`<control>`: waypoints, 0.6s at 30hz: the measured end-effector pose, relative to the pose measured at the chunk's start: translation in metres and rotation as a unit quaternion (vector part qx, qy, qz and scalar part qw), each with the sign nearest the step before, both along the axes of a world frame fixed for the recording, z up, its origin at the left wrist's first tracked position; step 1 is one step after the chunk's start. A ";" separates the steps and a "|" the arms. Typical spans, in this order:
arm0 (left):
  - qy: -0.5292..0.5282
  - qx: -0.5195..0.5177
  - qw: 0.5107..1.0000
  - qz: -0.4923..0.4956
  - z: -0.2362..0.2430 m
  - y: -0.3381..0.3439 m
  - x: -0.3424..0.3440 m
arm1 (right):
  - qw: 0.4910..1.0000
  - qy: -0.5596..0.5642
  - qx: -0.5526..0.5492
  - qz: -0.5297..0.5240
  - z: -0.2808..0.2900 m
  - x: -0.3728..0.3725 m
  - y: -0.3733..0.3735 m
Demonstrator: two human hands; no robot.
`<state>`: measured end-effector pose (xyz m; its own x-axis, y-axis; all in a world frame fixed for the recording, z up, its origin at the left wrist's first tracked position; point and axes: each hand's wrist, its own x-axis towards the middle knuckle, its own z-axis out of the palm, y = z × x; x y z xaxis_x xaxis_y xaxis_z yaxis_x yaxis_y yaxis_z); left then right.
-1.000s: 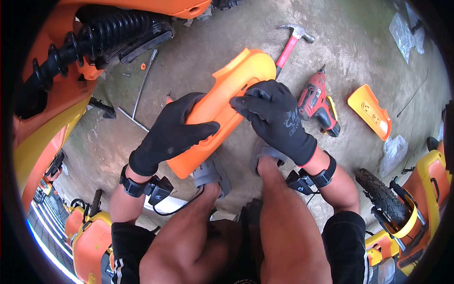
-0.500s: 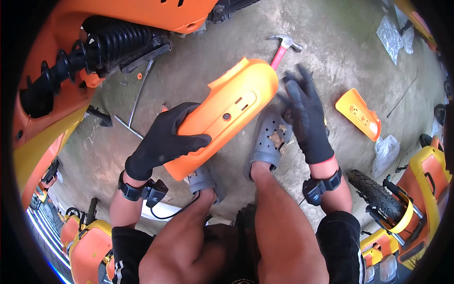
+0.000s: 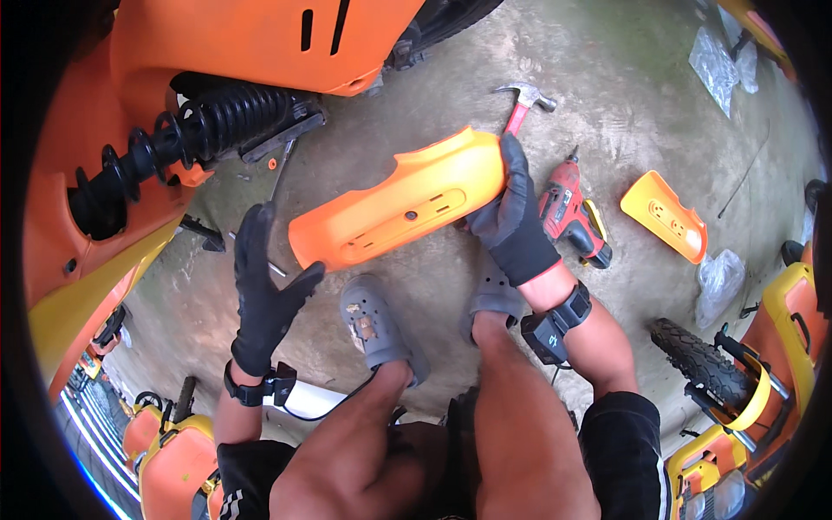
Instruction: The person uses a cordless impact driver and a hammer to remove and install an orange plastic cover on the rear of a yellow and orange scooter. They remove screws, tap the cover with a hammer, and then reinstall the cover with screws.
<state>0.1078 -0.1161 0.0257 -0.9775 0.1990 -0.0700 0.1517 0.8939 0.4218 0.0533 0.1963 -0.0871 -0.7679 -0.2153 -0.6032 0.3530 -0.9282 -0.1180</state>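
Observation:
My right hand (image 3: 517,224), in a black glove, grips the right end of a curved orange plastic cover (image 3: 390,204). The cover is held slantwise above the floor, its right end higher, with a dark round hole and small slots along its face. My left hand (image 3: 264,299), also gloved in black, is open beside the cover's left end, thumb and fingers spread apart. Whether its thumb tip touches the cover's lower corner, I cannot tell. Just right of my right hand, a red and black cordless drill (image 3: 565,201) lies on the floor. Past the cover's right end rests a claw hammer (image 3: 517,117) with a red handle.
A large orange vehicle body (image 3: 251,39) with a black coil-spring shock absorber (image 3: 199,139) fills the upper left. Under it lies a metal rod tool (image 3: 282,169). A smaller orange cover (image 3: 666,218) and a clear plastic bag (image 3: 721,282) lie right. Orange-yellow vehicles (image 3: 776,347) stand around.
My left hand has let go of the cover and moved left, opening. My right hand has taken the cover's right end. The cover has turned flatter, and the drill has come into view.

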 end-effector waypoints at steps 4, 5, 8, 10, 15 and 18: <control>-0.109 0.123 0.978 0.126 0.011 -0.018 0.015 | 0.997 -0.007 -0.072 -0.019 -0.007 -0.001 0.001; -0.054 0.049 0.994 0.080 0.015 -0.017 0.018 | 0.995 -0.009 -0.092 -0.022 -0.009 0.000 -0.002; 0.109 -0.129 0.982 -0.080 0.016 -0.002 0.025 | 0.996 -0.009 -0.086 -0.018 -0.013 0.002 -0.012; 0.108 -0.091 0.988 -0.062 0.011 0.009 0.029 | 0.995 -0.035 -0.093 -0.023 -0.014 0.003 -0.017; -0.038 0.255 0.911 0.323 0.002 0.003 0.023 | 0.990 0.022 -0.134 -0.024 -0.011 -0.001 -0.015; -0.341 0.581 0.605 0.426 0.001 -0.010 0.021 | 0.989 0.017 -0.141 -0.027 -0.013 -0.003 -0.014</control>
